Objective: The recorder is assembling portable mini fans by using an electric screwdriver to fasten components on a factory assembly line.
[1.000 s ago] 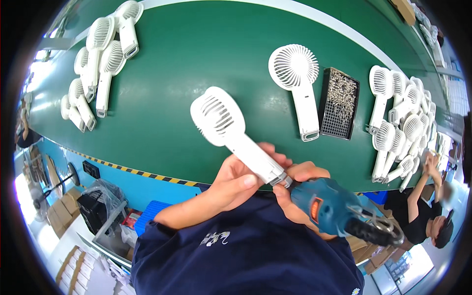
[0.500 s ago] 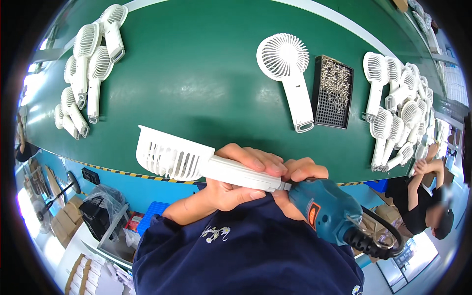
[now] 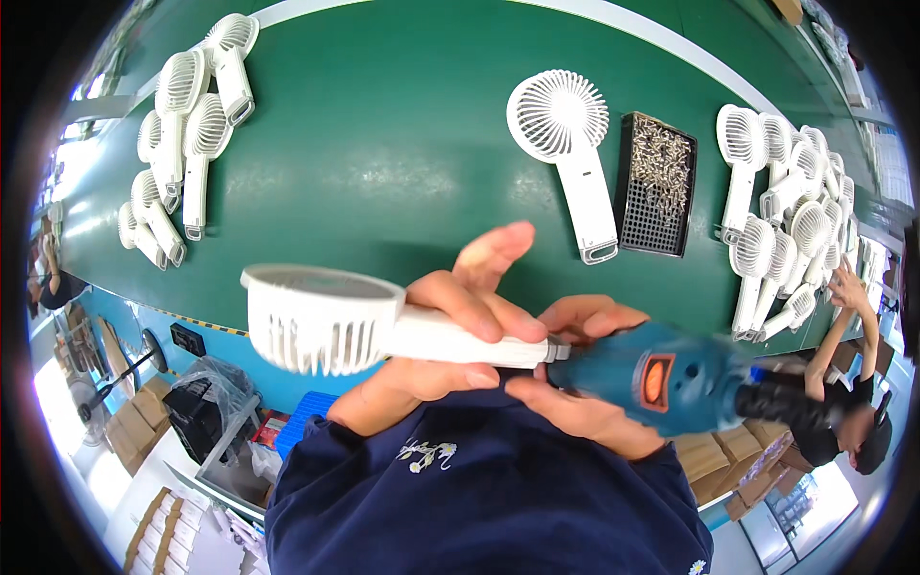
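Note:
My left hand [image 3: 446,331] is wrapped around the handle of a white handheld fan [image 3: 374,321], one finger lifted off it. The fan lies sideways, its slotted round head to the left and the rim facing up. My right hand [image 3: 599,412] grips the front of a teal electric screwdriver [image 3: 623,369], which is blurred by motion. The screwdriver's tip meets the handle's right end, where my fingers hide the exact contact. On the green table [image 3: 383,125] beyond, another white fan [image 3: 589,201] lies beside a black tray [image 3: 652,235] of small metal screws.
A group of white fans [image 3: 196,163] lies at the left; a larger pile of fans [image 3: 810,225] covers the right side. At the far right a co-worker's hand [image 3: 848,287] reaches to that pile. The screwdriver's black cord [image 3: 786,402] trails off to the right.
The fan has rolled so its rim shows more. The screwdriver has swung up to nearly level, pointing left. One left finger has lifted, and the co-worker's hands at the right have moved.

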`<state>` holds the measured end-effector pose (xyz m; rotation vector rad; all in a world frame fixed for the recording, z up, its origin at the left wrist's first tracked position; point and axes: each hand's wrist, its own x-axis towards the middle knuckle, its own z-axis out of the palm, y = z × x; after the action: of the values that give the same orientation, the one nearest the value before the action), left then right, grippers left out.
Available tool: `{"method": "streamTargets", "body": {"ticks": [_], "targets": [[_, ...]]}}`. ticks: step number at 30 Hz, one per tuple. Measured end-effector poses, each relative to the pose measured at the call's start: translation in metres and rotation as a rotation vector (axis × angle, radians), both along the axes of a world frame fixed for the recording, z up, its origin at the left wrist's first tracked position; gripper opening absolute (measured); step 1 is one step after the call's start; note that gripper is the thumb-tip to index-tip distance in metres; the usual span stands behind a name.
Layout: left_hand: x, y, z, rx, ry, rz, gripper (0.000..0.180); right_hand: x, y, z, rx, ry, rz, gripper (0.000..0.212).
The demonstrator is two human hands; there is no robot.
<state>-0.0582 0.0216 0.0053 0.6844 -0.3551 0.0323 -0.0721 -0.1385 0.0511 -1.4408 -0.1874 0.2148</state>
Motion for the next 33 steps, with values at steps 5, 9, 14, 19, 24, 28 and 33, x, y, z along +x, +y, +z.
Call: {"method": "streamTargets", "body": {"ticks": [5, 9, 14, 19, 24, 28, 33], "targets": [[0.006, 0.002, 0.002, 0.055, -0.063, -0.044, 0.031, 0.010, -0.001, 0.009, -0.105, -0.059, 0.144, 0.072], [-0.011, -0.011, 0.008, -0.193, 0.161, -0.043, 0.038, 0.007, 0.004, 0.005, -0.072, -0.167, 0.082, 0.063], [-0.025, -0.024, -0.004, -0.416, 0.229, 0.040, 0.033, 0.001, 0.011, -0.004, 0.072, -0.115, 0.039, 0.059], [-0.016, -0.018, 0.006, -0.169, 0.245, 0.069, 0.032, -0.003, 0.021, -0.002, -0.039, -0.251, -0.071, 0.054], [-0.008, -0.005, 0.001, 0.039, 0.291, 0.171, 0.031, 0.003, 0.023, -0.011, -0.028, 0.012, -0.083, 0.044], [0.006, -0.001, 0.013, 0.076, 0.374, 0.238, 0.025, 0.005, 0.022, -0.014, 0.179, 0.399, -0.071, 0.039], [0.013, -0.004, 0.019, -0.077, 0.473, 0.021, 0.056, 0.012, 0.028, -0.010, 0.397, 0.644, -0.052, 0.029]]}}
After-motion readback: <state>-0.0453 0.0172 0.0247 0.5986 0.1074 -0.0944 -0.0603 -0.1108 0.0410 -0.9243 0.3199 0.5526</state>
